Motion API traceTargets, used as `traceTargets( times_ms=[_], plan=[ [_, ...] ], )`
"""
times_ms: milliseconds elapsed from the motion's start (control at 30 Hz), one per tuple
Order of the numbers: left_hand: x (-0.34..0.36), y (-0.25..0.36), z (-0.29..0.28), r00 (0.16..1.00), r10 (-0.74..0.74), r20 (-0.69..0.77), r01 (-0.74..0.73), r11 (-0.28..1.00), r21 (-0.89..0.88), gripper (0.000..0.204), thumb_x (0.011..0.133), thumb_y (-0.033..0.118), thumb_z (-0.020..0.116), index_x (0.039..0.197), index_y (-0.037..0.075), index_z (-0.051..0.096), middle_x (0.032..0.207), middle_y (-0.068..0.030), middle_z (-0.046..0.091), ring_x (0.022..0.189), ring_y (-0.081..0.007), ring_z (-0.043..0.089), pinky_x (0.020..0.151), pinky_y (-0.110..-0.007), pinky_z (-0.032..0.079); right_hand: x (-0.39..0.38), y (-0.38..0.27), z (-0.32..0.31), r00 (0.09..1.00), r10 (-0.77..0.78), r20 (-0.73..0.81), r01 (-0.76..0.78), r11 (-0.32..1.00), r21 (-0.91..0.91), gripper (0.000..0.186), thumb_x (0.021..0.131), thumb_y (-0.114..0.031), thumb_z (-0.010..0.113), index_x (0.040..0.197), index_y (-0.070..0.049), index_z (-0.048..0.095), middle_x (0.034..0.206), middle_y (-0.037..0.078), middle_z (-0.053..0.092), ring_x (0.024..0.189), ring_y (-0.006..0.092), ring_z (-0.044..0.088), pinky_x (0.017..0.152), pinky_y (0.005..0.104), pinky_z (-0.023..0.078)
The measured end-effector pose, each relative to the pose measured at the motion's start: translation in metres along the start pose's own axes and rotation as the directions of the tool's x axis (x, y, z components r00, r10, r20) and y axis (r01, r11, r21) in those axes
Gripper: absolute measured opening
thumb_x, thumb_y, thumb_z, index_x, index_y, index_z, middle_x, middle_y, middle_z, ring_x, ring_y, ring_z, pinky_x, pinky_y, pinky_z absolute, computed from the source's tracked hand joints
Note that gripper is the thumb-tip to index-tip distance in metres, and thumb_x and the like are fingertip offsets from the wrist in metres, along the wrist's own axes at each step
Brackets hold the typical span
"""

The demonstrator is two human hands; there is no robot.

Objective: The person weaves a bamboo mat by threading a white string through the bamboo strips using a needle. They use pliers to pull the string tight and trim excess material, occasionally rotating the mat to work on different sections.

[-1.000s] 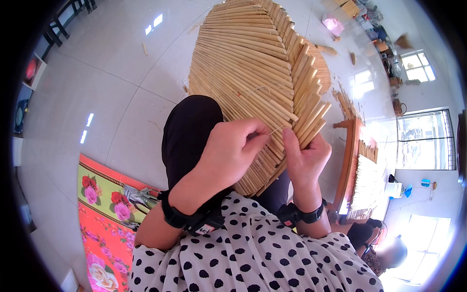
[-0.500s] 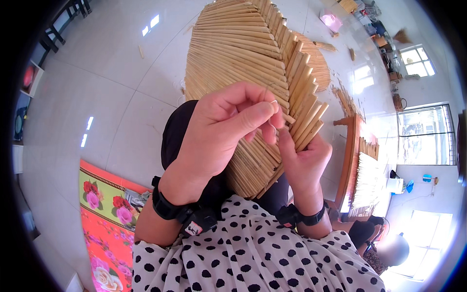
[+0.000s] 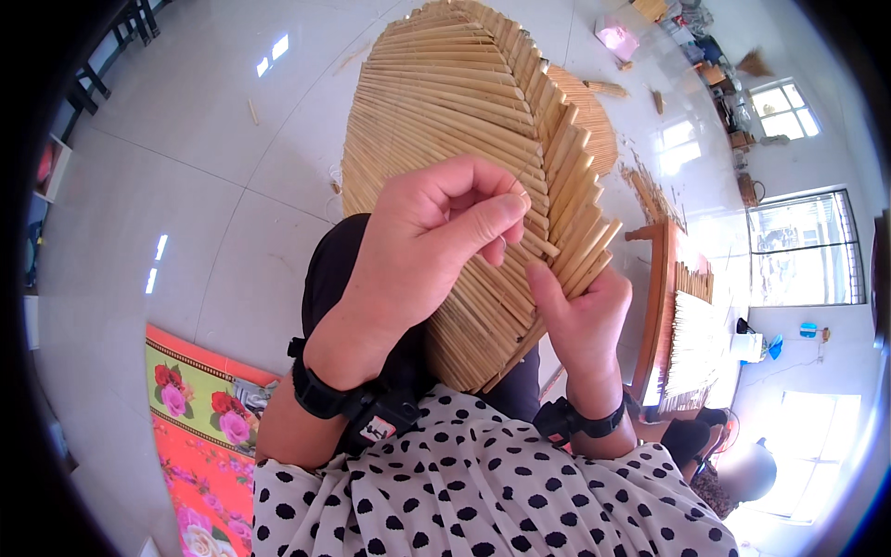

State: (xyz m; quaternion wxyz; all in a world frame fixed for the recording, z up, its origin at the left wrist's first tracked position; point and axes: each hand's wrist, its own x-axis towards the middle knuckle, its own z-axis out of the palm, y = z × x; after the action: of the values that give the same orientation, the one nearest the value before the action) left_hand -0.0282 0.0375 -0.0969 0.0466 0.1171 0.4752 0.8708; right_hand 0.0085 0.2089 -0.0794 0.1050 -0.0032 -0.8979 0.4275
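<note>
A leaf-shaped panel of slim tan reed sticks (image 3: 436, 139) rests across my lap, its sticks slanting to a raised, stepped ridge along the right. Over its lower middle, my left hand (image 3: 445, 223) is closed in a pinch. A thin pale thread (image 3: 504, 243) shows by its fingers; most of it is hidden. My right hand (image 3: 587, 311) grips the panel's right edge, its thumb on top beside the stick ends and its fingers mostly out of sight underneath. Black straps with small devices circle both wrists.
A round slatted piece (image 3: 587, 116) lies on the floor beyond the panel, near loose sticks (image 3: 645, 190). On the right, a wooden bench (image 3: 654, 297) bears more sticks. Another person (image 3: 733, 478) sits at lower right. A flowered mat (image 3: 200, 436) covers floor at left.
The panel has shifted slightly left in view. Less of the thread shows at my left fingers, which stay pinched. My right hand keeps its hold on the edge.
</note>
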Motion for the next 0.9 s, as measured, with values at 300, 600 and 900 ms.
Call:
traceTargets(
  times_ms=[300,600,900],
  plan=[
    [-0.007,0.005,0.006,1.000,0.018,-0.024,-0.018,1.000,-0.001,0.010,0.092,0.008,0.062,0.088,-0.001,0.060,0.073,-0.0032,0.059,0.059,-0.0073,0.051,0.055,-0.021,0.042,-0.001,-0.008,0.008,0.985,-0.138,-0.107,0.115,0.974,-0.194,0.019,0.080,-0.013,0.073,0.088,0.000,0.063,0.062,0.009,0.062,0.052,0.0140,0.061,0.050,0.0283,0.046],
    [-0.002,0.007,0.001,0.998,0.043,-0.040,-0.043,0.999,0.003,0.011,0.092,0.007,0.061,0.086,-0.002,0.060,0.072,-0.0037,0.060,0.058,-0.0059,0.051,0.053,-0.019,0.041,0.004,-0.004,0.009,0.977,-0.187,-0.103,0.164,0.966,-0.201,0.017,0.080,-0.011,0.073,0.087,0.000,0.063,0.062,0.008,0.062,0.052,0.0135,0.060,0.051,0.0282,0.047],
    [0.001,0.005,-0.010,1.000,-0.014,-0.007,0.014,1.000,0.008,0.011,0.092,0.009,0.062,0.085,0.000,0.060,0.072,-0.0031,0.061,0.057,-0.0058,0.052,0.053,-0.019,0.042,0.002,-0.008,0.000,0.999,-0.036,0.000,0.036,0.998,-0.057,0.018,0.081,-0.010,0.072,0.091,0.004,0.066,0.074,0.005,0.068,0.067,0.0064,0.060,0.061,0.0248,0.049]
  ],
)
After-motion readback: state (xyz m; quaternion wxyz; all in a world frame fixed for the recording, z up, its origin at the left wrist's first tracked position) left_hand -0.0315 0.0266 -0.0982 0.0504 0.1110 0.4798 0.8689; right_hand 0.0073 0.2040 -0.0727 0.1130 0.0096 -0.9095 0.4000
